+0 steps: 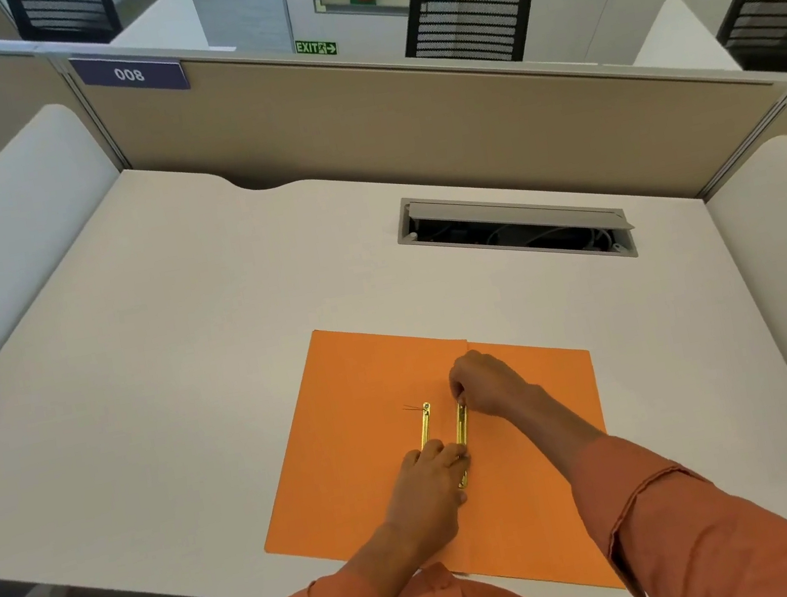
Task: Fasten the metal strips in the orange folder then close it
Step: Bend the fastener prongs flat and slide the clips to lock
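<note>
An orange folder point(363, 439) lies open and flat on the white desk, reaching to its near edge. Two gold metal strips run side by side near the folder's centre fold: a left strip point(425, 426) and a right strip point(461, 425). My left hand point(431, 487) rests on the near ends of both strips, fingers curled over them. My right hand point(487, 389) pinches the far end of the right strip with its fingertips. The near ends of the strips are hidden under my left hand.
The white desk point(157, 364) has an open cable slot point(515, 231) behind the folder. A beige partition point(402, 114) closes the back, and white side dividers point(5, 233) flank the desk. Black mesh chairs stand beyond the partition.
</note>
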Available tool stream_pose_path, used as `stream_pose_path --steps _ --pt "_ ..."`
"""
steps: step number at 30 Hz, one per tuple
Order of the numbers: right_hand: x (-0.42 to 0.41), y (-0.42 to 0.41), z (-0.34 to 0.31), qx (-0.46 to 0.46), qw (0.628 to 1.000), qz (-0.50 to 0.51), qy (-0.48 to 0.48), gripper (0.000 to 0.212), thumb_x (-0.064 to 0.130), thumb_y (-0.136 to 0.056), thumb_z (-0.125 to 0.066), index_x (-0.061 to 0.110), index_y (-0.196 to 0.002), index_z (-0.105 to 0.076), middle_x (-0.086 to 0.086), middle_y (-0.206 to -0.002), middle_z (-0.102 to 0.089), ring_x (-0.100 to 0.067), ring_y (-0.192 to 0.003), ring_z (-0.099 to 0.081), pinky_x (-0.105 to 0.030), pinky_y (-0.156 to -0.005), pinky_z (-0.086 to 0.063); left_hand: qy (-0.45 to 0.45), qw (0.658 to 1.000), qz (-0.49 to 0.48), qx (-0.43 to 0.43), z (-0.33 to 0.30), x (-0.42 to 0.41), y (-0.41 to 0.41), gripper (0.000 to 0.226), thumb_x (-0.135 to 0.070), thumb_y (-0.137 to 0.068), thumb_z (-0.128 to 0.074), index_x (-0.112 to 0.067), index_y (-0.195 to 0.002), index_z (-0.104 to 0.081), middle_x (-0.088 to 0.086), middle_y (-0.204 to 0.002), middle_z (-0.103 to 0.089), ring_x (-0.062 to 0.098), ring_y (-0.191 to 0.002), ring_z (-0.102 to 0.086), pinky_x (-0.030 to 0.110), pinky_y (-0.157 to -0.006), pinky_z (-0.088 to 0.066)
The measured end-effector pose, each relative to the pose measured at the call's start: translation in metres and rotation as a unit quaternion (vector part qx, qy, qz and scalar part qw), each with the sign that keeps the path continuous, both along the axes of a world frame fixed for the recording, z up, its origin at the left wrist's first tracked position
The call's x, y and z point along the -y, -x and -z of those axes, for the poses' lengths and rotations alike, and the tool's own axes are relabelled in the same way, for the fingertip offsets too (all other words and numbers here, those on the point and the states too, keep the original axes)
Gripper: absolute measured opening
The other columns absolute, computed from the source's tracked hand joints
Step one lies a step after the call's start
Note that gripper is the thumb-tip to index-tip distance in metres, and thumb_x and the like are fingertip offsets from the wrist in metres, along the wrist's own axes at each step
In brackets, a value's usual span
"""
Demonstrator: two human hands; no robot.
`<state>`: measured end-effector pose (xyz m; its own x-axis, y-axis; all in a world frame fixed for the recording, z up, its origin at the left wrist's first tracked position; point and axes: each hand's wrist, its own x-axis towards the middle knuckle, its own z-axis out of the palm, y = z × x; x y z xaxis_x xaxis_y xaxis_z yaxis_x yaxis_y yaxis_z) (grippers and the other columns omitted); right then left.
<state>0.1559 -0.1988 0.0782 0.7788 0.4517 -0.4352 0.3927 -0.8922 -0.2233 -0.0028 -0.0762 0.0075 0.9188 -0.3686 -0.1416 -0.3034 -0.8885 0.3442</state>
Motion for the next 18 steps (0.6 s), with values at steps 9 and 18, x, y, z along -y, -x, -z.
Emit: stream_pose_path --steps 9,18 --pt "-0.026 -0.029 -0.023 -0.111 0.992 0.043 0.032 0.018 -0.008 -0.075 -0.086 -0.001 -0.091 -0.083 -0.011 -0.084 -0.079 -0.027 -0.079 -0.079 -0.038 -0.083 -0.067 0.0 1.0 -0.001 0.0 -0.004 0.0 0.001 0.053 -0.03 -0.098 -0.059 -0.02 -0.149 -0.049 -0.005 -0.155 -0.047 0.024 -0.136 -0.044 0.042 -0.109 -0.042" --pt "-0.026 -0.038 -0.026 -0.181 0.972 0.145 -0.032 0.028 -0.013 -0.071 -0.087 -0.007 -0.098 -0.08 -0.006 -0.073 -0.075 -0.032 -0.081 -0.079 -0.044 -0.083 -0.067 -0.01 1.0 -0.001 0.009 -0.006 0.0 0.002 0.053 -0.029 -0.095 -0.065 -0.019 -0.145 -0.052 -0.004 -0.151 -0.051 0.026 -0.13 -0.049 0.043 -0.102 -0.048"
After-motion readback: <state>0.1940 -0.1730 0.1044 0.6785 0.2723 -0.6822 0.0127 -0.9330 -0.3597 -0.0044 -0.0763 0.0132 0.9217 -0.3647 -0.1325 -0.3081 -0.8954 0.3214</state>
